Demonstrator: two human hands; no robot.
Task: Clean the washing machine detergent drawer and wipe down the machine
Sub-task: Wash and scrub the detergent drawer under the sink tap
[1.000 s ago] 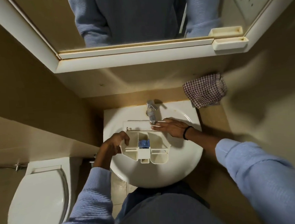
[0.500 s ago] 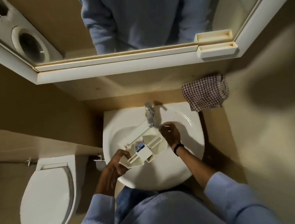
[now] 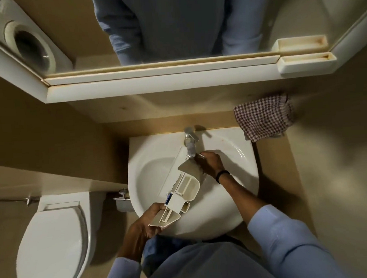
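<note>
Diagonally: detergent drawer (image 3: 187, 186), near-left to faucet (image 3: 190, 147).

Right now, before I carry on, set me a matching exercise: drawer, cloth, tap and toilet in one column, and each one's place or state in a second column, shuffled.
Things:
1. drawer
2. cloth
3. tap
4. toilet

Places or states:
A. lid down, left of the sink
B. at the middle of the sink's back rim
C. tilted over the sink, near end gripped by the left hand
D. bunched against the wall past the sink's back right corner

Pairs: 1-C; 2-D; 3-B; 4-A
</note>
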